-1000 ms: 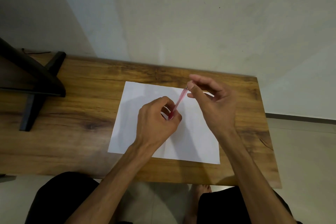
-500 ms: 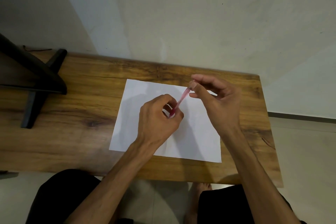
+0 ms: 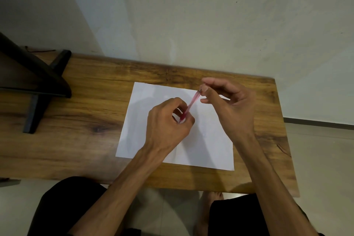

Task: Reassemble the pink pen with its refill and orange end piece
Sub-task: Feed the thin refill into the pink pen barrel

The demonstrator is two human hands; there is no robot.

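Currently, I held the pink pen [image 3: 190,105] above the paper [image 3: 145,120] on the table [image 3: 86,101], left hand [image 3: 168,128] fingers clamped on its lower end, right hand [image 3: 229,105] fingers pinched at its top, where misalignment risked jamming the end piece.

Paper [image 3: 153,120] on table [image 3: 86,92], stand [image 3: 38,82] at left.

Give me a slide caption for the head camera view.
Both hands hold a pink pen above white paper on a wooden table.
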